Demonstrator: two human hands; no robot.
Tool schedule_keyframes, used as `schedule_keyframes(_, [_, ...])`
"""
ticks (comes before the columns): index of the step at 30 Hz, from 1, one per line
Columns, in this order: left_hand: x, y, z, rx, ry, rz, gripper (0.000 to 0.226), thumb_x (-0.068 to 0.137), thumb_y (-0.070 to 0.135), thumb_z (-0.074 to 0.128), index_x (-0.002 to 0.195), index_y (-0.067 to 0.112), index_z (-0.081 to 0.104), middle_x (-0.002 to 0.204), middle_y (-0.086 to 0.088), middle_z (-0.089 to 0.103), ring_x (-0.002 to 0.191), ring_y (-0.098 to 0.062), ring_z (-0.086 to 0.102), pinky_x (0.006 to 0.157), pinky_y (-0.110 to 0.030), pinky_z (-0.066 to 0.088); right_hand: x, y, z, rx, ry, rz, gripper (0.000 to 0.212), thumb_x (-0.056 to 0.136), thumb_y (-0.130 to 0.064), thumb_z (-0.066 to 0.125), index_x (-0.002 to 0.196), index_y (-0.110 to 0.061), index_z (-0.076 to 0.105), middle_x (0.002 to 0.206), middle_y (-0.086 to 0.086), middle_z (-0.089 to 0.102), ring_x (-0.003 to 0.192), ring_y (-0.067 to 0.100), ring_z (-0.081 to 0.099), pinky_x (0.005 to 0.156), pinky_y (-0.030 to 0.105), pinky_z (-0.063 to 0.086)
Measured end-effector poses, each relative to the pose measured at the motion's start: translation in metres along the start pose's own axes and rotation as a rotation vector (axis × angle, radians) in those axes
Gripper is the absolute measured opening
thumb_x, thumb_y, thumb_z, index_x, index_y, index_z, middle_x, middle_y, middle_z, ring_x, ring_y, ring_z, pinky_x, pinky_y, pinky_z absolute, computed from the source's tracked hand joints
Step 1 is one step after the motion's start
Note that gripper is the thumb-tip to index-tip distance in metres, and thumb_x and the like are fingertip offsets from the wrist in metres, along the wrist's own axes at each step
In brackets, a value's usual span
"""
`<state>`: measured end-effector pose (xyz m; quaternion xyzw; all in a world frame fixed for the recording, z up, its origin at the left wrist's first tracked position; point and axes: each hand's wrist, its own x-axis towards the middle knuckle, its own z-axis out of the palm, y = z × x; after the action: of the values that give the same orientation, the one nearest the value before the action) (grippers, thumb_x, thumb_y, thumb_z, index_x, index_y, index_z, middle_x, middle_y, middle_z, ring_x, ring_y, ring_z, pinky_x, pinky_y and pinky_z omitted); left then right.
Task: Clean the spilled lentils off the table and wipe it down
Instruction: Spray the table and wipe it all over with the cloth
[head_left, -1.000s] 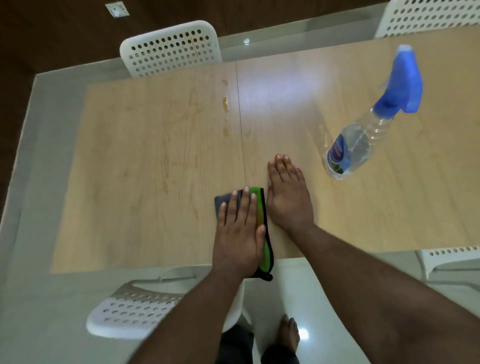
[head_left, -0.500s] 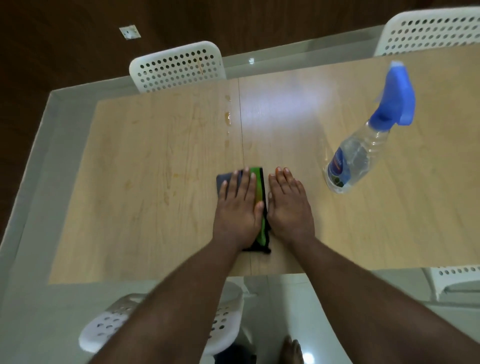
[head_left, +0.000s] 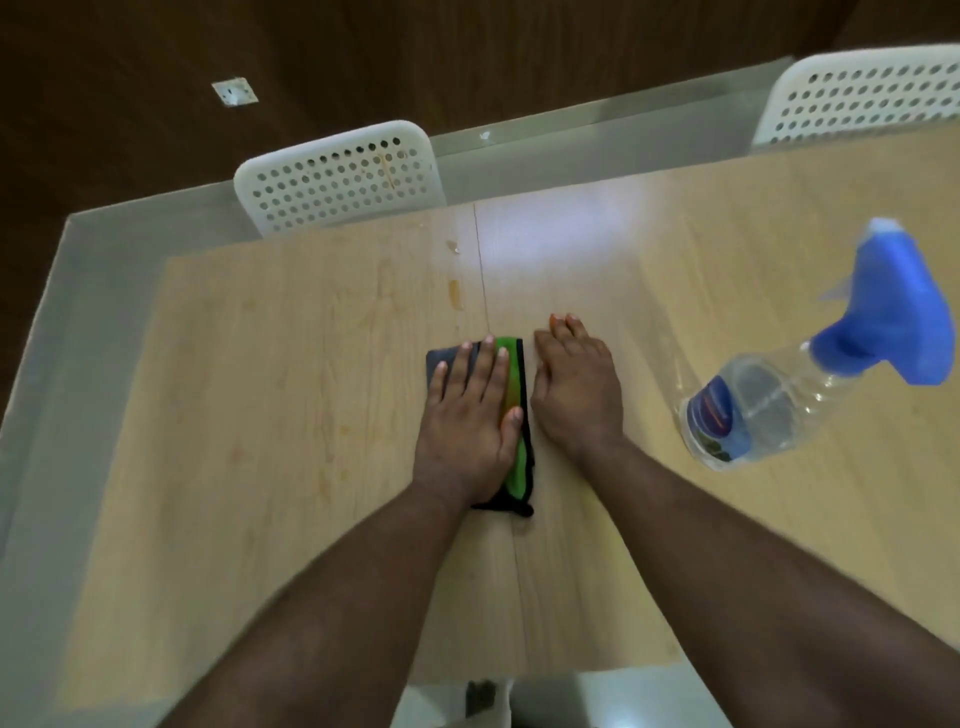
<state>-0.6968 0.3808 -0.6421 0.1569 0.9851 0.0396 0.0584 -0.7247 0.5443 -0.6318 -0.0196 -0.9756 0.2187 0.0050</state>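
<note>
The left hand (head_left: 467, 421) pressed flat, fingers straight, on the folded cloth (head_left: 514, 395) on the table (head_left: 260, 415). The right hand (head_left: 574, 389) lay open just beside it, near the spray bottle (head_left: 810, 374).

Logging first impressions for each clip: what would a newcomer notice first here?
Two hands at the table's middle: the left hand presses flat on a green-and-dark cloth, the right hand lies flat beside it. A clear spray bottle with a blue trigger head stands at the right.
</note>
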Motion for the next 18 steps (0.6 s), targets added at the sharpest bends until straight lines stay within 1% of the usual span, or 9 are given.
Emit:
schedule_keyframes(2, [0.051, -0.018, -0.004, 0.013, 0.002, 0.021, 0.074, 0.106, 0.054, 0.015, 0.169, 0.019, -0.001, 0.177, -0.001, -0.009, 0.162, -0.020, -0.013, 0.132, -0.048, 0.002, 0.041, -0.001, 0.005, -0.010, 0.028, 0.039, 0.052, 0.109, -0.029, 0.036, 0.159, -0.020, 0.044, 0.170, 0.003, 0.033, 0.160, 0.018, 0.020, 0.129, 0.038, 0.015])
schedule_keyframes(4, [0.101, -0.036, -0.010, 0.027, 0.023, 0.043, 0.074, 0.105, 0.055, 0.014, 0.170, 0.019, 0.003, 0.177, -0.001, -0.004, 0.163, -0.021, -0.008, 0.132, -0.048, 0.003, 0.060, -0.005, 0.010, -0.055, 0.050, 0.048, 0.056, 0.108, -0.031, 0.032, 0.162, -0.020, 0.039, 0.172, 0.004, 0.029, 0.161, 0.019, 0.017, 0.131, 0.039, 0.014])
schedule_keyframes(6, [0.142, -0.047, -0.018, 0.034, 0.033, 0.043, 0.074, 0.105, 0.055, 0.015, 0.170, 0.019, 0.006, 0.178, -0.002, 0.000, 0.163, -0.023, -0.003, 0.132, -0.049, 0.005, 0.060, -0.006, 0.011, -0.093, 0.051, 0.049, 0.058, 0.108, -0.032, 0.030, 0.164, -0.019, 0.034, 0.173, 0.004, 0.025, 0.162, 0.019, 0.014, 0.131, 0.040, 0.013])
schedule_keyframes(8, [0.159, -0.049, -0.022, 0.044, 0.032, 0.032, 0.073, 0.106, 0.054, 0.017, 0.169, 0.018, 0.006, 0.178, -0.003, 0.000, 0.163, -0.024, -0.001, 0.131, -0.050, 0.007, 0.057, -0.005, 0.014, -0.105, 0.039, 0.052, 0.058, 0.109, -0.032, 0.029, 0.165, -0.020, 0.031, 0.174, 0.003, 0.022, 0.162, 0.018, 0.011, 0.132, 0.040, 0.012])
schedule_keyframes(11, [0.122, -0.033, -0.023, -0.004, 0.018, 0.029, 0.072, 0.108, 0.051, 0.019, 0.169, 0.017, 0.003, 0.177, -0.006, -0.004, 0.163, -0.025, -0.008, 0.131, -0.050, 0.006, 0.060, -0.003, 0.011, -0.136, 0.004, 0.045, 0.060, 0.108, -0.035, 0.024, 0.166, -0.020, 0.028, 0.174, 0.004, 0.021, 0.162, 0.018, 0.010, 0.131, 0.040, 0.012])
schedule_keyframes(13, [0.072, -0.020, -0.019, -0.018, -0.020, 0.072, 0.071, 0.110, 0.051, 0.017, 0.169, 0.017, -0.004, 0.176, -0.004, -0.015, 0.162, -0.024, -0.018, 0.132, -0.048, 0.001, 0.061, -0.004, 0.011, -0.160, -0.031, 0.036, 0.062, 0.108, -0.039, 0.018, 0.167, -0.019, 0.023, 0.175, 0.004, 0.016, 0.163, 0.019, 0.006, 0.132, 0.041, 0.011])
schedule_keyframes(15, [0.042, -0.017, -0.019, -0.035, -0.070, 0.109, 0.070, 0.110, 0.051, 0.016, 0.168, 0.018, -0.008, 0.175, -0.001, -0.020, 0.161, -0.022, -0.022, 0.132, -0.048, -0.001, 0.062, -0.003, 0.011, -0.175, -0.052, 0.030, 0.063, 0.109, -0.041, 0.015, 0.168, -0.019, 0.019, 0.176, 0.004, 0.012, 0.163, 0.020, 0.002, 0.132, 0.043, 0.012])
schedule_keyframes(18, [0.052, -0.027, -0.020, -0.009, -0.053, 0.143, 0.071, 0.110, 0.049, 0.019, 0.168, 0.018, -0.007, 0.176, 0.000, -0.018, 0.161, -0.021, -0.019, 0.132, -0.050, 0.004, 0.061, -0.001, 0.015, -0.191, -0.043, 0.034, 0.061, 0.110, -0.040, 0.016, 0.168, -0.020, 0.017, 0.176, 0.004, 0.010, 0.163, 0.019, 0.000, 0.132, 0.042, 0.011])
